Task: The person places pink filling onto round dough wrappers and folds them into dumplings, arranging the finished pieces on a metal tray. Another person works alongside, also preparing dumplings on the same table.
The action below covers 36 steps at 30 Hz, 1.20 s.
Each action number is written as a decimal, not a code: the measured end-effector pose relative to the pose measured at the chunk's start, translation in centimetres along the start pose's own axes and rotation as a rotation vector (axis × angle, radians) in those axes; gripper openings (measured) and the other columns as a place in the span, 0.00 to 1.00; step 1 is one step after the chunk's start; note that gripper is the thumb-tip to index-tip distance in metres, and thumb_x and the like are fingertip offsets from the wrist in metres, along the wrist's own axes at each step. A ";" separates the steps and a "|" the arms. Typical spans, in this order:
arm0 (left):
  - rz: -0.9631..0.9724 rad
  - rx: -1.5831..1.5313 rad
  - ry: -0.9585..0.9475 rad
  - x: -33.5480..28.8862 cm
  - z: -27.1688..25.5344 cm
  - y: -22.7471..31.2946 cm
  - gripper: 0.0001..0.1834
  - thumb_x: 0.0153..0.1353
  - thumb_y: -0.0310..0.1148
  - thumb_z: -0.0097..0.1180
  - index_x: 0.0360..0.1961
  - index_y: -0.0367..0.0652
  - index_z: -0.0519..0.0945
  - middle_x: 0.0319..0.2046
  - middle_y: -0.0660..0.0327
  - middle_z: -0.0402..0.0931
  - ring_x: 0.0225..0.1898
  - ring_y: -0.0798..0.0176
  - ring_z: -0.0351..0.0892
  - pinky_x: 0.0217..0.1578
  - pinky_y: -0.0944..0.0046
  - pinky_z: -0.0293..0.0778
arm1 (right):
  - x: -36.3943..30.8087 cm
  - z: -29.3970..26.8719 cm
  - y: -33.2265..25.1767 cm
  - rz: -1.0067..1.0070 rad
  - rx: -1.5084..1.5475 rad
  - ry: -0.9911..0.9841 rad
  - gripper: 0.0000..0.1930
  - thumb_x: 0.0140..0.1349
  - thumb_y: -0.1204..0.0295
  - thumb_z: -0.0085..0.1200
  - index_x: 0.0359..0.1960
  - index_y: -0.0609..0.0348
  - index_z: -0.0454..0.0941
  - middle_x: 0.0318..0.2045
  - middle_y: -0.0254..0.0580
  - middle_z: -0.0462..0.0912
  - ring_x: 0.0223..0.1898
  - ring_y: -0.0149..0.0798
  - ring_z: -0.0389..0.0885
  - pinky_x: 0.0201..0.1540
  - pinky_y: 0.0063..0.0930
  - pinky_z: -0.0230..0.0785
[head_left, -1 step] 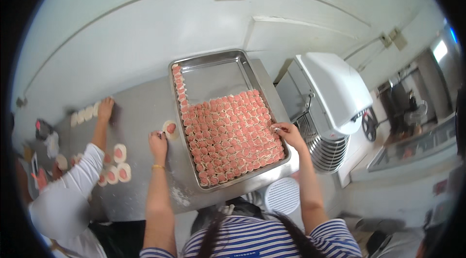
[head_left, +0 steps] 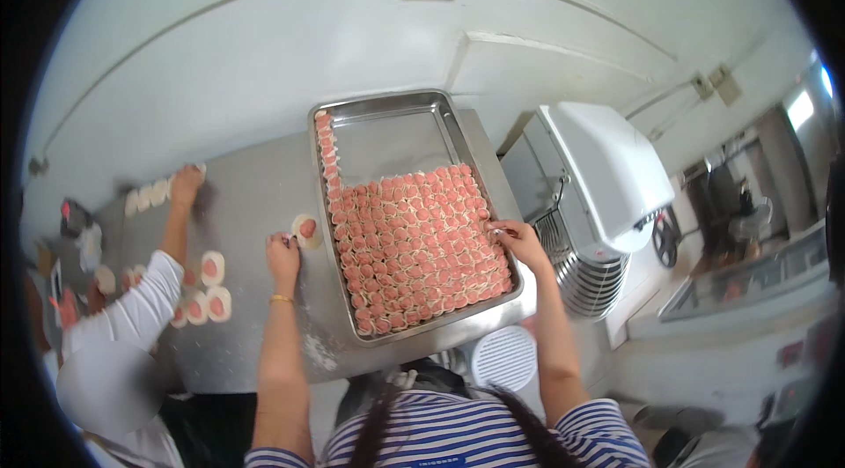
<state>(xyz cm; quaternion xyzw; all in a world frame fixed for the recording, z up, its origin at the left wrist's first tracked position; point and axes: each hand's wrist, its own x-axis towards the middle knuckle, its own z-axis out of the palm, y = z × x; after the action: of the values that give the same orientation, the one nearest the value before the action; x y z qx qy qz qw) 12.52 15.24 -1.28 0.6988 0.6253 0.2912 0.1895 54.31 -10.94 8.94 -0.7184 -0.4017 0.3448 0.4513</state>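
A large metal tray (head_left: 387, 98) lies on the steel table, mostly covered by tight rows of small dough pieces topped with pink filling (head_left: 414, 243). One single row runs up its left side. My left hand (head_left: 282, 258) rests on the table left of the tray, fingers pinched around something small and dark that I cannot make out. Beside those fingertips lies a pale dough wrapper with pink filling (head_left: 307, 229). At the tray's right edge, my right hand (head_left: 521, 243) has its fingers pinched on something small and whitish, too small to name.
On the left, a co-worker's hand (head_left: 187, 182) reaches to a row of plain dough rounds (head_left: 145, 198). Several filled wrappers (head_left: 219, 303) lie on the steel table (head_left: 255, 186) nearer. A white mixer-like machine (head_left: 607, 173) stands right of the table, and a round white stool (head_left: 503, 357) is below.
The whole view has shifted slightly. The co-worker's hand has moved a little, and a pale dough round now shows beside its fingers. My hands stay by the same places.
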 end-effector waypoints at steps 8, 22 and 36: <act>-0.080 -0.136 0.064 -11.4 -4.3 -1.8 0.07 0.52 0.25 0.54 0.33 0.36 0.73 0.34 0.52 0.70 0.33 0.50 0.72 0.34 0.57 0.70 | 14.6 2.5 -2.8 -0.116 -0.215 -0.188 0.14 0.54 0.78 0.52 0.43 0.63 0.80 0.25 0.37 0.80 0.26 0.24 0.75 0.31 0.21 0.69; -0.155 0.008 0.270 -19.7 -6.1 0.1 0.06 0.53 0.26 0.55 0.32 0.38 0.71 0.30 0.56 0.67 0.29 0.56 0.68 0.30 0.60 0.66 | 26.2 6.9 -4.1 -0.166 -0.733 -0.548 0.10 0.40 0.79 0.59 0.28 0.60 0.84 0.25 0.45 0.83 0.27 0.41 0.81 0.33 0.30 0.73; -0.165 0.018 0.283 -19.3 -6.1 0.9 0.07 0.51 0.27 0.56 0.29 0.39 0.71 0.29 0.57 0.66 0.27 0.57 0.68 0.30 0.60 0.65 | 27.3 7.4 -1.3 -0.292 -0.749 -0.512 0.09 0.45 0.74 0.57 0.30 0.61 0.83 0.29 0.52 0.83 0.35 0.49 0.81 0.41 0.35 0.72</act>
<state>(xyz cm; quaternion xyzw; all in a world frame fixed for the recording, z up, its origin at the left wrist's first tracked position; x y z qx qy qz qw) 8.34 -4.54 0.64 0.5989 0.7036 0.3643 0.1164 59.62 16.35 3.90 -0.6598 -0.6932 0.2751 0.0915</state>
